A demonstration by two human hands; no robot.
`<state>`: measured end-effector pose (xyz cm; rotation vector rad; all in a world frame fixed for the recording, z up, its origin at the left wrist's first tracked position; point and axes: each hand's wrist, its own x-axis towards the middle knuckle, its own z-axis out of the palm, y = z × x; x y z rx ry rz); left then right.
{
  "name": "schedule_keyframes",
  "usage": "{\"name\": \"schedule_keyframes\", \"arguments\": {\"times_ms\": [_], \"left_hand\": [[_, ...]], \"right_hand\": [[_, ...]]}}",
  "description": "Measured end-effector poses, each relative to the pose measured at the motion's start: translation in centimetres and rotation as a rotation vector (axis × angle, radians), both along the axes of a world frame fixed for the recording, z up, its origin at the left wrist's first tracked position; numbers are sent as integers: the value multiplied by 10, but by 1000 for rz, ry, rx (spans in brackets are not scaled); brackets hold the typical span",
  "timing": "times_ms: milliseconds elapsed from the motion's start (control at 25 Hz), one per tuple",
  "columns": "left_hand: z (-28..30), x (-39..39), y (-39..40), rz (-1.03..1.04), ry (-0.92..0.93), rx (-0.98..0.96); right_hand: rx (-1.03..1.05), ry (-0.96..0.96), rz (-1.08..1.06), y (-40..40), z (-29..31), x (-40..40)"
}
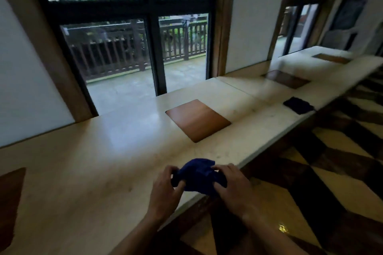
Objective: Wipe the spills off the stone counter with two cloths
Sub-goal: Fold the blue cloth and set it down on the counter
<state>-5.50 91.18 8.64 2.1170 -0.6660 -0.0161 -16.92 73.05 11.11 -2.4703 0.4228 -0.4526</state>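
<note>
From my remote seat, both hands grip one bunched blue cloth (199, 174) just above the near edge of the pale stone worktop (93, 172). The left hand (167, 184) pinches the cloth's left side between thumb and curled fingers; the right hand (232, 182) curls its fingers over the cloth's right side, thumb tucked beneath the fabric. I cannot tell whether the cloth touches the stone or hangs slightly clear of it. A second dark cloth (298, 105) lies flat near the worktop's front edge, well apart to the right. Between the two cloths a square wooden inlay (198, 120) sits flush in the stone, and faint dark specks mark the surface near it and beside the held cloth. Two more brown inlays show farther right along the worktop, another at the far left edge. Behind the worktop a dark-framed window (149, 27) looks onto a railed terrace; a chequered floor (331, 172) runs below on the right.
</note>
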Motion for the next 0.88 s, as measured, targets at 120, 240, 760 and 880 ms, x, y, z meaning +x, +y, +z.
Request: {"name": "schedule_keyframes", "arguments": {"times_ms": [120, 240, 760, 880], "left_hand": [[14, -17, -78, -155, -21, -53], [20, -32, -140, -278, -30, -93], [35, -5, -335, -567, -35, -238], [43, 23, -389, -613, -27, -254]], "right_hand": [[-10, -19, -161, -59, 13, -47], [-20, -97, -326, -100, 13, -78], [-191, -210, -635, -255, 16, -78], [-209, -218, -681, -302, 24, -53]]}}
